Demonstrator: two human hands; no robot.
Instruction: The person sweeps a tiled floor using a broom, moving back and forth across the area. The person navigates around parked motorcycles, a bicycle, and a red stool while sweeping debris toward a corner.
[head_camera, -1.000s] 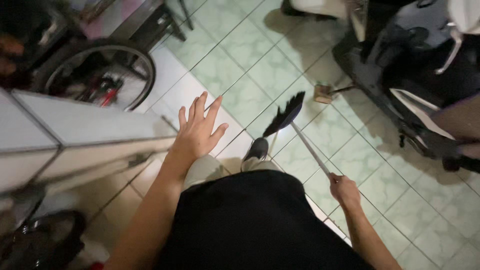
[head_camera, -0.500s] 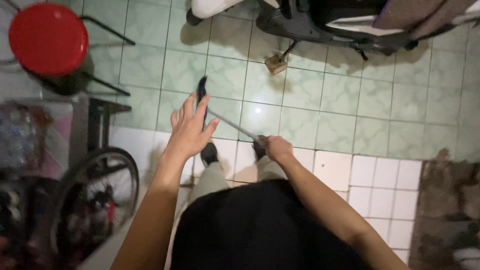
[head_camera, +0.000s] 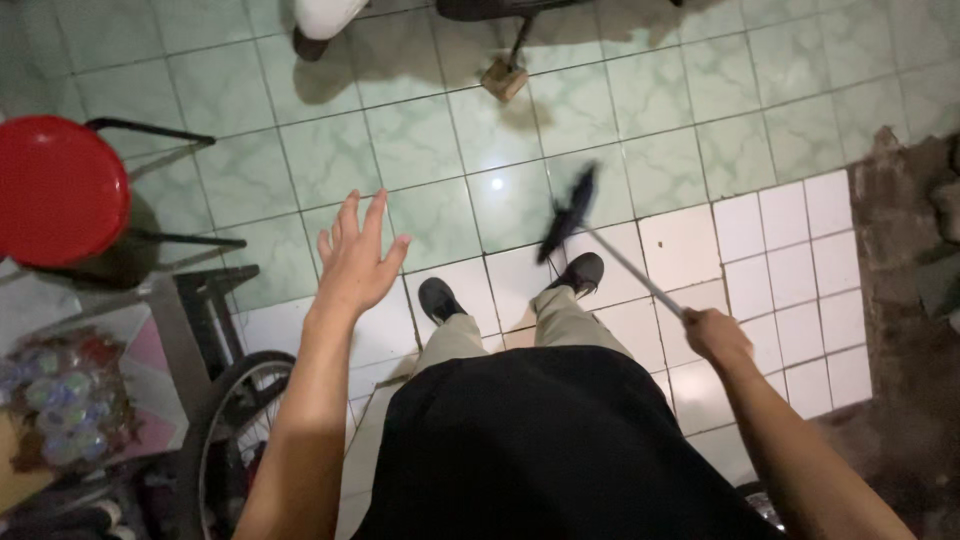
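My right hand (head_camera: 714, 334) grips the thin metal handle of a broom (head_camera: 628, 269). Its dark bristle head (head_camera: 567, 214) hangs just above the floor, over the line where green tiles meet white tiles, in front of my right shoe (head_camera: 580, 272). My left hand (head_camera: 355, 258) is raised with fingers spread and holds nothing; it hovers above the floor left of my left shoe (head_camera: 439, 298). I wear a black top and beige trousers.
A red round stool (head_camera: 57, 190) on black legs stands at the left. A bicycle wheel (head_camera: 230, 430) is at the lower left beside a table with a bag of small items (head_camera: 62, 405). A small wooden block (head_camera: 503, 78) lies under a scooter stand at the top. Rough dark ground (head_camera: 905, 300) lies at the right.
The view has swung to the right. My right hand moved the broom from in front of my left hand over to the right side of my feet. My left hand stays raised and spread.
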